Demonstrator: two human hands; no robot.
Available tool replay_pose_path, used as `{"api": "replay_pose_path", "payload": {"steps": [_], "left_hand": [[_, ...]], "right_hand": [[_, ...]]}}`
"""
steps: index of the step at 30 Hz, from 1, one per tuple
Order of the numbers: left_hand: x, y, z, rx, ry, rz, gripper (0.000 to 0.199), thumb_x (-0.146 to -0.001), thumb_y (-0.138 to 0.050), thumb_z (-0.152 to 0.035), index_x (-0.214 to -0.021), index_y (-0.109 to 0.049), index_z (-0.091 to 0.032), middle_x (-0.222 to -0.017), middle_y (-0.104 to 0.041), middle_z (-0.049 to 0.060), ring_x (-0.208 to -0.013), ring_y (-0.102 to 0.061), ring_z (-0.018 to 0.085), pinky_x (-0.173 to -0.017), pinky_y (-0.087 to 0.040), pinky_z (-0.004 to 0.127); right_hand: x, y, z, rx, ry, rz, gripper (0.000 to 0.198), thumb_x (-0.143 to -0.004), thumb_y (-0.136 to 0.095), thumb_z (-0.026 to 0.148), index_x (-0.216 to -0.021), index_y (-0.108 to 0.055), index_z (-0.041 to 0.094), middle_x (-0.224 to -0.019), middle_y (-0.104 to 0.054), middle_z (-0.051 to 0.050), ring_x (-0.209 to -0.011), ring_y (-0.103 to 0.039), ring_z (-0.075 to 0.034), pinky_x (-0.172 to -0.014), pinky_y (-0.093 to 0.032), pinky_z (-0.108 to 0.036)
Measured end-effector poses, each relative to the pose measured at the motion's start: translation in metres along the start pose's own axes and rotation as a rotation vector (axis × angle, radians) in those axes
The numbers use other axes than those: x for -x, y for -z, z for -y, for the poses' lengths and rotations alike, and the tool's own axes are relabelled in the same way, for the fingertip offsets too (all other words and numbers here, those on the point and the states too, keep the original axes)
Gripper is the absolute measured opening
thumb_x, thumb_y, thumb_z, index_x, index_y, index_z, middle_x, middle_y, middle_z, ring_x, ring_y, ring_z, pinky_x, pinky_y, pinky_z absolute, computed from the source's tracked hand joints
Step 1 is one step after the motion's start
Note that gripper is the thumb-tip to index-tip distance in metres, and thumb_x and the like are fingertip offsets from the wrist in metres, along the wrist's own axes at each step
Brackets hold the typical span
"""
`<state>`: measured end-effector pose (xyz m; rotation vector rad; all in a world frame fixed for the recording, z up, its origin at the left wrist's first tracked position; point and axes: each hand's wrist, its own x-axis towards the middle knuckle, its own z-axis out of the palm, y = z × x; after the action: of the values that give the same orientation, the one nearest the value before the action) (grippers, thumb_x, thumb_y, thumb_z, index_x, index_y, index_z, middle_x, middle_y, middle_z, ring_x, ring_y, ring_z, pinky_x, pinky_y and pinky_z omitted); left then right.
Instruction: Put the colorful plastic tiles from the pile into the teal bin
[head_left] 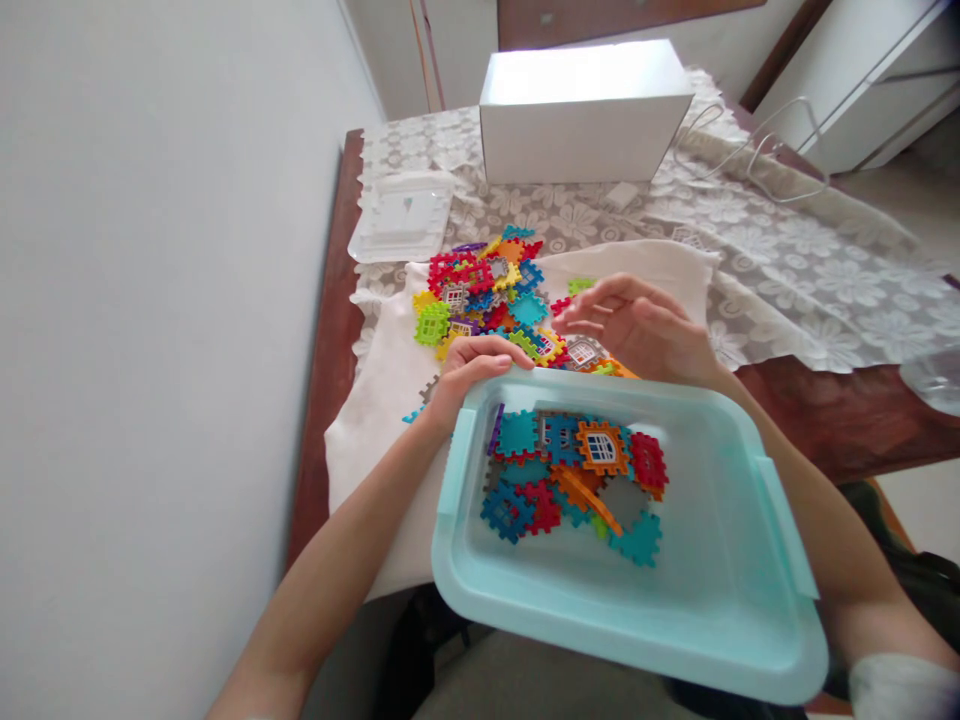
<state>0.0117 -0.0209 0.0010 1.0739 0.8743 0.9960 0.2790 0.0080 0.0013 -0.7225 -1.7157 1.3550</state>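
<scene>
A light teal plastic bin [720, 600] is tilted toward me at the table's near edge. Inside it, near the far wall, lie several toothed plastic building tiles [517, 435] in blue, red, orange and grey, some with window grids. My left hand [480, 365] grips the bin's far left corner, fingers wrapped over the rim. Beyond the far rim, my right hand [637, 320] is raised with fingers stretched out and holds nothing. Past both hands, a heap of similar colourful tiles [491, 290] spreads over a white cloth; the bin and hands hide part of it.
A white box [577, 140] stands at the back of the lace-covered table. A clear plastic lid or tray [401, 215] lies at the back left. A white cable [787, 190] loops at the right. The white cloth [382, 420] lies under the heap, and a wall [165, 300] borders the left side.
</scene>
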Motion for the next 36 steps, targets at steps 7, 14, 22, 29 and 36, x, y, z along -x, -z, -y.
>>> {"api": "replay_pose_path", "payload": {"steps": [7,14,22,29,36], "left_hand": [[0.0,0.0,-0.001,0.006,-0.014,-0.001,0.019,-0.072,-0.077,-0.037,-0.075,-0.087,-0.021,-0.074,-0.077,0.005,-0.063,-0.056,0.015,-0.06,-0.037,0.029],[0.001,-0.002,-0.002,0.003,-0.045,0.021,0.018,-0.073,-0.078,-0.037,-0.075,-0.088,-0.022,-0.076,-0.079,0.005,-0.063,-0.056,0.015,-0.061,-0.037,0.029],[0.0,-0.001,-0.002,-0.023,-0.04,0.022,0.021,-0.072,-0.078,-0.041,-0.074,-0.087,-0.021,-0.076,-0.079,0.006,-0.063,-0.057,0.016,-0.061,-0.038,0.03],[0.0,-0.002,-0.002,-0.016,-0.043,0.012,0.02,-0.072,-0.078,-0.039,-0.074,-0.087,-0.022,-0.074,-0.078,0.005,-0.063,-0.056,0.015,-0.061,-0.037,0.03],[0.0,0.0,-0.001,-0.019,-0.027,0.016,0.022,-0.071,-0.079,-0.041,-0.074,-0.087,-0.021,-0.075,-0.078,0.006,-0.061,-0.054,0.015,-0.059,-0.036,0.029]], "right_hand": [[-0.011,-0.009,-0.049,0.882,0.011,-0.02,0.071,-0.091,-0.079,0.057,-0.153,-0.059,0.028,-0.165,-0.054,-0.016,-0.158,-0.042,-0.043,-0.129,-0.03,-0.071],[-0.014,-0.012,-0.044,0.879,0.051,-0.008,0.025,-0.092,-0.075,0.032,-0.116,-0.077,0.026,-0.127,-0.078,-0.012,-0.119,-0.072,-0.035,-0.107,-0.055,-0.057],[-0.013,-0.01,-0.048,0.929,0.059,-0.01,0.029,-0.091,-0.076,0.036,-0.118,-0.073,0.026,-0.124,-0.077,-0.011,-0.115,-0.069,-0.035,-0.102,-0.055,-0.054],[-0.013,-0.01,-0.049,0.955,0.03,-0.051,0.023,-0.091,-0.075,0.037,-0.11,-0.071,0.024,-0.11,-0.078,-0.01,-0.108,-0.071,-0.033,-0.098,-0.054,-0.05],[-0.015,-0.008,-0.041,0.75,0.016,-0.189,0.027,-0.091,-0.076,0.041,-0.114,-0.072,0.026,-0.115,-0.078,-0.008,-0.103,-0.072,-0.03,-0.095,-0.057,-0.048]]}}
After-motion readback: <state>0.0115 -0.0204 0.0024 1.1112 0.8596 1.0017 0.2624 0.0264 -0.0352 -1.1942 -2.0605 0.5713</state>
